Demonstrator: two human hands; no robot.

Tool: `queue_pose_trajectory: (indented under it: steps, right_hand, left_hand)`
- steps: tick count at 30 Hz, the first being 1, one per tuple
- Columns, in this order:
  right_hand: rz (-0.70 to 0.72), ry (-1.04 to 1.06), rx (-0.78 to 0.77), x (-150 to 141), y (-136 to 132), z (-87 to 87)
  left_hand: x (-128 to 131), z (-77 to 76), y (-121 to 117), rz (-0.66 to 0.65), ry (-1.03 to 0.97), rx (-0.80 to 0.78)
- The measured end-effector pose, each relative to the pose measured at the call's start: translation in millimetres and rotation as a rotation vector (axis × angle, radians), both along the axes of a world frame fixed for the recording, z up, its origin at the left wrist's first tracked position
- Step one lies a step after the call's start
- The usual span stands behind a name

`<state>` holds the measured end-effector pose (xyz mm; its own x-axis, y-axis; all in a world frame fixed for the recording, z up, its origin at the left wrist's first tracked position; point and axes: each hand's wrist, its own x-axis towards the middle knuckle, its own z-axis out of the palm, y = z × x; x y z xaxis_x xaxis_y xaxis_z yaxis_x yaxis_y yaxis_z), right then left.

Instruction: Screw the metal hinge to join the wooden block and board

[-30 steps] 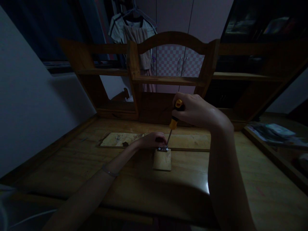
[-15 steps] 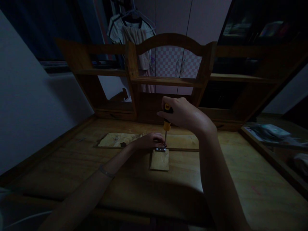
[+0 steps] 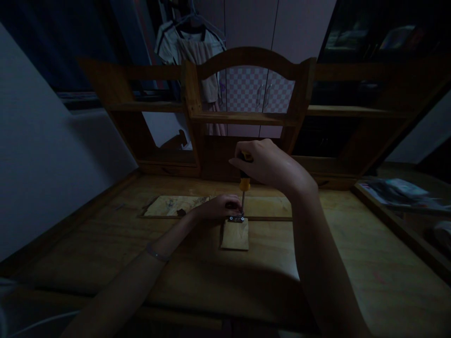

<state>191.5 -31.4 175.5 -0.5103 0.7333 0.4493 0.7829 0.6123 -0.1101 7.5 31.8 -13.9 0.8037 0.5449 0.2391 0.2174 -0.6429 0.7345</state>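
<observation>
My right hand (image 3: 264, 162) is wrapped round the yellow and black handle of a screwdriver (image 3: 244, 184), held upright with its shaft pointing down. The tip meets a small metal hinge (image 3: 236, 218) where a long wooden board (image 3: 266, 206) and a short wooden piece (image 3: 235, 234) come together. Two bright screw heads or holes show on the hinge's near side. My left hand (image 3: 221, 205) lies over the long board, fingers curled close to the screwdriver tip. Whatever its fingertips pinch is too small and dark to make out.
Both boards lie on a wooden desk (image 3: 169, 277). A wooden shelf unit (image 3: 246, 119) rises along the desk's back. On the right, a raised wooden edge (image 3: 394, 225) borders a lower surface with plastic-wrapped items (image 3: 405, 188). A white wall (image 3: 52, 155) stands left.
Both hands keep their places at the hinge, and the screwdriver stays upright in it. The view has shifted very slightly.
</observation>
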Motion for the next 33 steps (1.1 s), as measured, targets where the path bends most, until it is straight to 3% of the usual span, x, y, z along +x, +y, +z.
queue_pose_trajectory:
  steps: [9, 18, 29, 33]
  right_hand:
    - [0.029, 0.035, -0.043, 3.7, -4.0, -2.5]
    - [0.007, 0.025, -0.027, 4.3, -0.5, -1.3]
    - [0.032, 0.013, -0.036, 3.3, 1.1, -3.5]
    - [-0.025, 0.002, 0.011, 2.5, -2.6, -0.1]
  left_hand:
    - [-2.6, -1.6, 2.3, 0.011, 0.01, 0.035]
    - [-0.9, -6.4, 2.6, 0.034, 0.006, -0.075]
    - [-2.2, -2.1, 1.0, 0.039, 0.024, -0.014]
    - [-1.5, -3.7, 1.8, 0.038, 0.027, -0.016]
